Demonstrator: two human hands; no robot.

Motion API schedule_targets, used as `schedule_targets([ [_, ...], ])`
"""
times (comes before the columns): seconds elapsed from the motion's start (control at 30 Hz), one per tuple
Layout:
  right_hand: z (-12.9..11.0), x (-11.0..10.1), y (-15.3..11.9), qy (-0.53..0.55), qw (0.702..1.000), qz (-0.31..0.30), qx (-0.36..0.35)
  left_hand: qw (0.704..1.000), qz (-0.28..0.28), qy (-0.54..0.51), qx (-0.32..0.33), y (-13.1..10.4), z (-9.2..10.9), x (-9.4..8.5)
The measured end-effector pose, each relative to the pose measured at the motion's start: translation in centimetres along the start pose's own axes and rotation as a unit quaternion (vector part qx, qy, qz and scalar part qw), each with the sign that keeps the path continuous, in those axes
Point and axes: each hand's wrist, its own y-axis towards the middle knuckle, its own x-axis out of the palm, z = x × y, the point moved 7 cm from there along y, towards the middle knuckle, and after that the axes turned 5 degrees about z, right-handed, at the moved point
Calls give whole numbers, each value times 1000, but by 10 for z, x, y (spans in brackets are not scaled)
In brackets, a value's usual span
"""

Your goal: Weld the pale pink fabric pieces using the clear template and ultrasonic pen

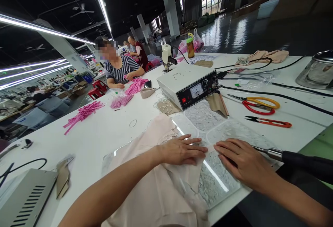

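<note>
Pale beige fabric (166,185) lies in loose folds over a clear plastic sheet (221,185) on the near part of the table. My left hand (182,150) rests flat on the fabric, fingers stretched out to the right. On the sheet, by the fabric's right edge, my right hand (239,161) lies palm down with its fingers extended and close together; its thumb is partly hidden. Just behind the right hand is a pen-like tool (275,154) with a metal shaft and black handle, its tip hidden by the hand. Neither hand visibly grips anything.
A white control box (187,81) with a dial stands ahead. To its right lie red-and-yellow-handled scissors (260,105), orange thread snips (270,121) and black cables (281,96). Pink strips (83,114) lie leftward; a co-worker (122,66) sits across. Another vented box (28,197) is near left.
</note>
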Motion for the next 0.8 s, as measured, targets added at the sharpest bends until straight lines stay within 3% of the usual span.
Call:
schedule_targets([
  [0.2, 1, -1, 1, 11, 1000, 1, 11, 999, -12, -39, -1, 6, -3, -4],
  [0.4, 5, 1, 0, 37, 999, -10, 27, 998, 16, -66, 9, 15, -3, -10],
  [0.8, 9, 4, -2, 57, 998, -8, 35, 995, -22, -97, 11, 32, -11, -9],
])
